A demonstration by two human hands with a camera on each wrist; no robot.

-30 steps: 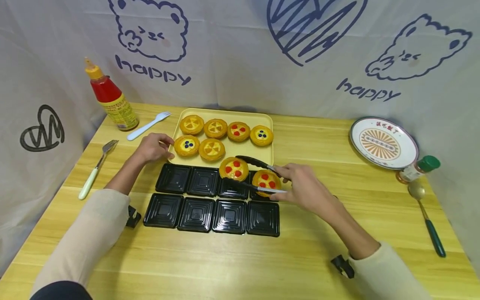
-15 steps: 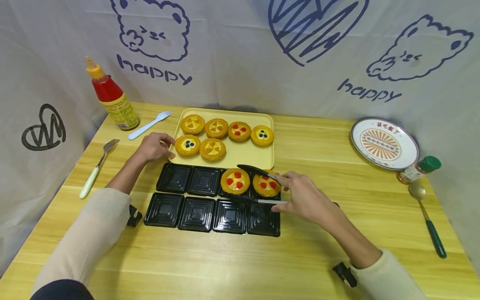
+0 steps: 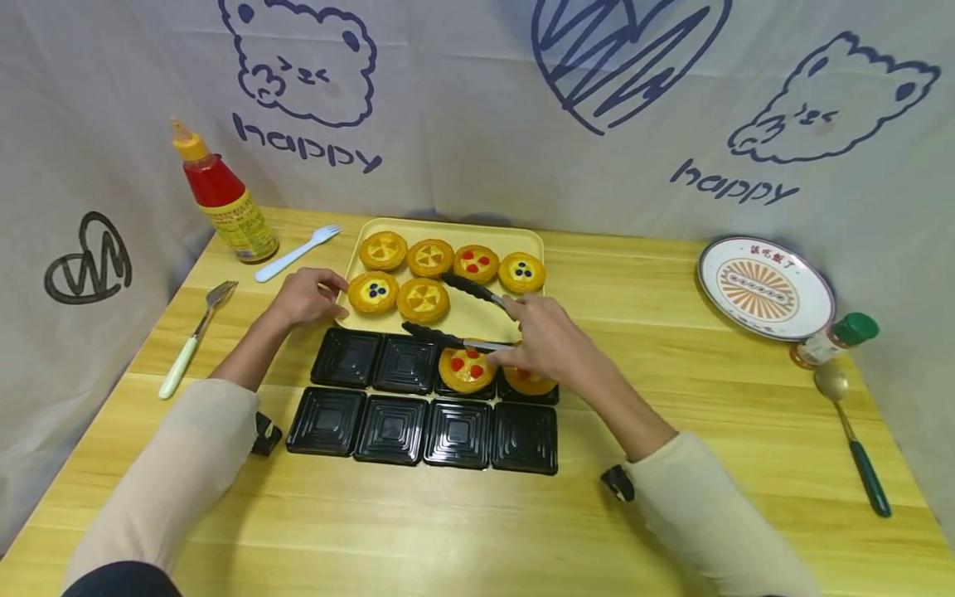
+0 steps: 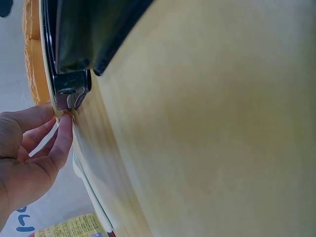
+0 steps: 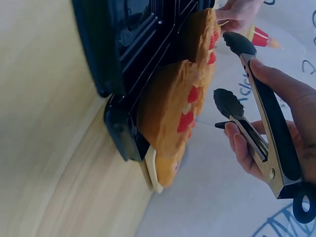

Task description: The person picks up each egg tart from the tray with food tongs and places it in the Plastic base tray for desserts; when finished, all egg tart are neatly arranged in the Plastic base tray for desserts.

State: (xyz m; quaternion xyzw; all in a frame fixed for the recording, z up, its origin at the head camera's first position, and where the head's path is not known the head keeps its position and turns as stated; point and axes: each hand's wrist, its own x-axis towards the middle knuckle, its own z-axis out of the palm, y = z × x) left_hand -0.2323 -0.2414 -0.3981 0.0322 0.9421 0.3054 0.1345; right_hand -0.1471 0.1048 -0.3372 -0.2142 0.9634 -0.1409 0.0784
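My left hand (image 3: 307, 296) pinches the left rim of a pale yellow tray (image 3: 470, 317) between thumb and fingers, as the left wrist view shows. Fruit-topped tarts lie on it, among them an orange tart (image 3: 423, 301) and a blueberry tart (image 3: 372, 293). My right hand (image 3: 552, 340) holds black-tipped metal tongs (image 5: 269, 108), their arms spread and nothing between the tips. They hover over the tray's front part. Beneath that hand, a strawberry tart (image 3: 466, 370) and another strawberry tart (image 3: 528, 383), partly hidden, sit in black square containers (image 3: 391, 428).
A sauce bottle (image 3: 231, 203), a pale blue fork (image 3: 298, 253) and a metal fork (image 3: 197, 338) lie or stand on the left. To the right are a patterned plate (image 3: 765, 288), a green-capped shaker (image 3: 834, 340) and a spoon (image 3: 850, 439). A drawn-on cloth hangs behind.
The tongs have let go of the left strawberry tart, which has come down into a black container. My right hand has carried them up and left over the tray; my left hand stays put.
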